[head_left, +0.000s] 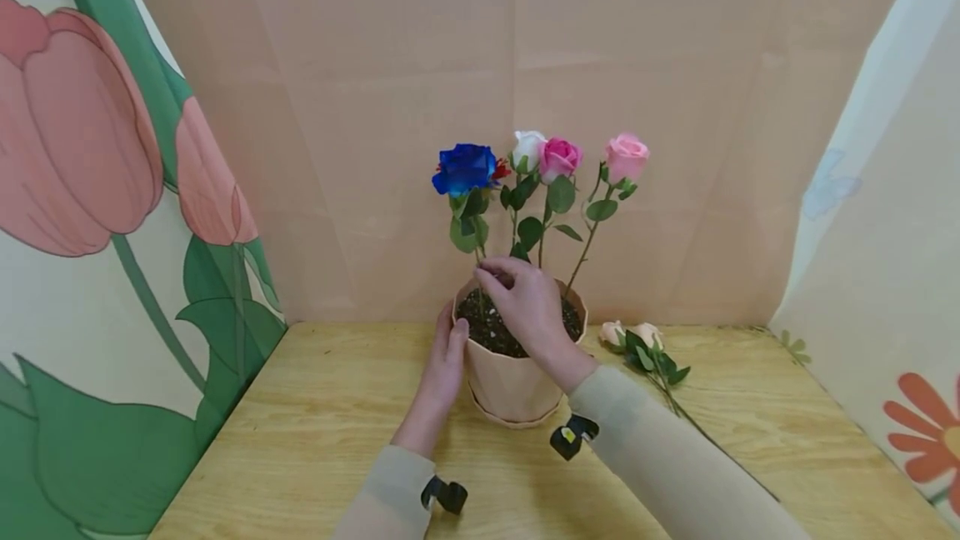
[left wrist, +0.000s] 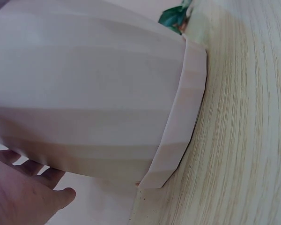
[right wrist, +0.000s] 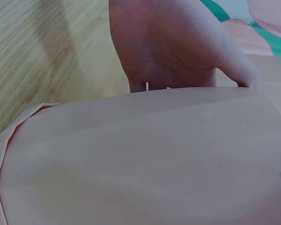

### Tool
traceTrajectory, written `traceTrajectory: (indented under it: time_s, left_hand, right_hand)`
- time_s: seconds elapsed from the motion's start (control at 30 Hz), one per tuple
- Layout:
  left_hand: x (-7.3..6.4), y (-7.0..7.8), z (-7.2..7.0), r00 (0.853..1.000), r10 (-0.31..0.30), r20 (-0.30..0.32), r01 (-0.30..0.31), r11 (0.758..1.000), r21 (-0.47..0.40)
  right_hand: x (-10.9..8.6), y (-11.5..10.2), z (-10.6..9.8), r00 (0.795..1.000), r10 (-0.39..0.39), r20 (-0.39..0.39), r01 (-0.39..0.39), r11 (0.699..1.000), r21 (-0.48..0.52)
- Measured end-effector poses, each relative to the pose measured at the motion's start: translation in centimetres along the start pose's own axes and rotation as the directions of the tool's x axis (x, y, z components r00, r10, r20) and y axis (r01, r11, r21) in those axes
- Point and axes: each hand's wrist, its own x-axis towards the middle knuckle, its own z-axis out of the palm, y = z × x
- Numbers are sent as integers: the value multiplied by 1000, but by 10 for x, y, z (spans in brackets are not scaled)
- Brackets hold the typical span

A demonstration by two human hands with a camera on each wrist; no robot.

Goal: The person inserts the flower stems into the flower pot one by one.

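Note:
A pale pink flower pot (head_left: 513,386) filled with dark soil stands on a matching saucer (head_left: 517,422). My left hand (head_left: 442,365) holds the pot's left side, its thumb near the rim and its fingers reaching round the back. Over the soil, my right hand (head_left: 531,307) pinches the stem of a blue rose (head_left: 463,170) at the pot's left. Whether that stem's lower end sits in the soil is hard to see. Also upright in the pot are a white rose (head_left: 528,148), a magenta rose (head_left: 560,158) and a light pink rose (head_left: 627,157). A red flower (head_left: 501,170) is mostly hidden behind the blue one.
Pale pink roses (head_left: 647,335) with long stems lie on the wooden table (head_left: 315,423), right of the pot. A pinkish cloth backdrop (head_left: 375,107) rises behind, and flower-printed panels (head_left: 90,140) flank both sides.

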Motion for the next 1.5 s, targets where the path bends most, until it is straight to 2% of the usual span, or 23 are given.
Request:
traceTrajectory:
  time_s: [0.63,0.97,1.17,1.5]
  left_hand:
    - [-5,-1,5,1000,3,-14,-3,1000,-19]
    - [-1,1,4,1000,0,-14,0,1000,-26]
    - [-1,-1,2,1000,-17,-15,16,999,-49]
    - [0,-3,3,1000,4,-20,-5,999,-34]
  right_hand:
    - [-6,1,-11,999,33,-10,-32,997,72]
    - [-14,-2,-31,999,46,-9,-44,994,99]
    - [-21,-3,-45,997,75,25,-78,989,123]
    - [-33,5,-74,993,111,30,-113,991,65]
